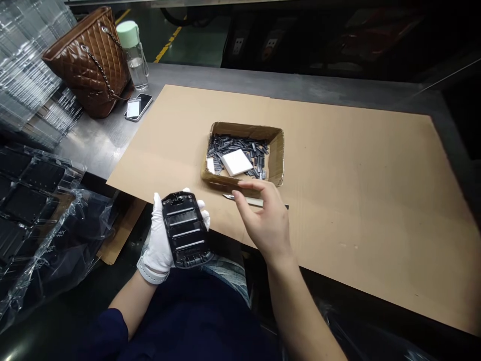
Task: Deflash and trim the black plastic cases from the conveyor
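Observation:
A white glove covers my left hand (158, 243), which is wrapped round a black plastic housing (186, 230) with several pale crosswise strips. The housing is held upright in front of my body, just off the table's edge. My right hand (265, 218) is bare, its thumb and forefinger apart with nothing visible between them. Under and behind its fingers lies a slim knife (255, 202) with a pale handle. Just beyond is a cardboard box (277, 155) holding many small black strips (229, 145) and a white block (236, 162).
A brown cardboard sheet (361, 200) covers much of the metal table (214, 75). At the back left are a brown handbag (90, 65), a bottle (135, 60) and a phone (138, 107). Black trays in clear plastic (41, 200) stand at the left.

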{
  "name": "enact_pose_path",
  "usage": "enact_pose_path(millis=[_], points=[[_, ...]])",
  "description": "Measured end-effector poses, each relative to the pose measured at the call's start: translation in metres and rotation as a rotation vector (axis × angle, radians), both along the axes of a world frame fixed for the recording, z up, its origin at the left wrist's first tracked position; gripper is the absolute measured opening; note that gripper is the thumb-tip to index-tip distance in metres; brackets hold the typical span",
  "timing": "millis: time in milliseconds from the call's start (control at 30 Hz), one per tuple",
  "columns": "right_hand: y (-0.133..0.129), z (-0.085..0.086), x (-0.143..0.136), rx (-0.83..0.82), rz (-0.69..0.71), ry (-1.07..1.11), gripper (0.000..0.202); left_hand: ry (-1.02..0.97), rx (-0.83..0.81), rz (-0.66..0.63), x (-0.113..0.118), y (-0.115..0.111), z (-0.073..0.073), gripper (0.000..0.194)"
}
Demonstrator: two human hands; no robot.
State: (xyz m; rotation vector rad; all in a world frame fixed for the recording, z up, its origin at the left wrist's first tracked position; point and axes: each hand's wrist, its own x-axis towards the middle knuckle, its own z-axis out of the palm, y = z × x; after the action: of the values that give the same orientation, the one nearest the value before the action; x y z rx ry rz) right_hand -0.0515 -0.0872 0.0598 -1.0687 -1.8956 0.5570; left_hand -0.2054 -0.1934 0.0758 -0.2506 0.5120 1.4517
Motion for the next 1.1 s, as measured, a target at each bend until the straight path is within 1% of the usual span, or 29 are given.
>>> enact_pose_path(millis=[33, 133, 167, 233, 267, 367, 433, 467, 533, 600, 700, 733, 833, 867, 900, 967, 1033, 1100], points=[[-0.001, 0.001, -0.001, 0.011, 0.011, 0.015, 0.012, 0.000, 0.003, 0.001, 0.000, 0.000, -0.001, 0.061], [0.001, 0.001, -0.004, 0.014, 0.031, 0.002, 0.025, 0.022, 0.004, 0.023, 0.000, 0.000, -0.002, 0.064], [0.006, -0.001, -0.005, 0.000, 0.028, -0.018, 0.024, 0.034, 0.000, 0.031, 0.000, -0.001, -0.002, 0.064], [0.022, -0.008, -0.008, -0.038, 0.028, -0.089, 0.013, 0.058, -0.008, 0.040, -0.002, -0.001, -0.001, 0.063], [0.033, -0.012, -0.009, -0.055, 0.028, -0.145, 0.016, 0.066, -0.008, 0.041, -0.003, -0.001, -0.001, 0.063], [0.070, -0.024, -0.016, -0.121, -0.001, -0.379, 0.041, 0.067, -0.003, 0.081, -0.005, -0.002, -0.005, 0.059], [0.091, -0.028, -0.020, -0.202, -0.033, -0.545, 0.055, 0.049, -0.007, 0.146, -0.005, -0.004, -0.013, 0.052], [0.099, -0.028, -0.021, -0.248, -0.034, -0.619, 0.060, 0.041, -0.014, 0.152, -0.004, -0.005, -0.018, 0.049], [0.109, -0.027, -0.023, -0.325, -0.008, -0.740, 0.064, 0.091, -0.026, 0.089, -0.001, -0.007, -0.028, 0.042], [0.112, -0.026, -0.025, -0.348, 0.017, -0.812, 0.059, 0.248, -0.041, 0.024, 0.003, -0.008, -0.034, 0.037], [0.114, -0.026, -0.029, -0.330, 0.018, -0.818, 0.052, 0.586, -0.043, 0.037, 0.005, -0.007, -0.032, 0.029], [0.116, -0.026, -0.031, -0.323, 0.020, -0.806, 0.051, 0.709, -0.024, 0.006, 0.004, -0.006, -0.029, 0.028], [0.118, -0.020, -0.036, -0.292, 0.014, -0.768, 0.044, 1.110, 0.085, -0.189, -0.004, -0.004, -0.022, 0.025], [0.118, -0.017, -0.037, -0.274, 0.006, -0.747, 0.041, 1.217, 0.114, -0.224, -0.008, -0.004, -0.021, 0.021], [0.114, -0.012, -0.037, -0.249, -0.003, -0.727, 0.041, 1.313, 0.137, -0.231, -0.011, -0.004, -0.021, 0.018], [0.100, -0.005, -0.032, -0.201, 0.030, -0.608, 0.044, 1.470, 0.155, -0.182, -0.016, -0.004, -0.022, 0.015], [0.076, -0.003, -0.022, -0.183, 0.174, -0.390, 0.044, 1.564, 0.156, -0.110, -0.019, -0.004, -0.024, 0.013], [0.044, -0.007, -0.013, -0.192, 0.350, -0.194, 0.038, 1.589, 0.145, -0.063, -0.019, -0.003, -0.026, 0.013]])
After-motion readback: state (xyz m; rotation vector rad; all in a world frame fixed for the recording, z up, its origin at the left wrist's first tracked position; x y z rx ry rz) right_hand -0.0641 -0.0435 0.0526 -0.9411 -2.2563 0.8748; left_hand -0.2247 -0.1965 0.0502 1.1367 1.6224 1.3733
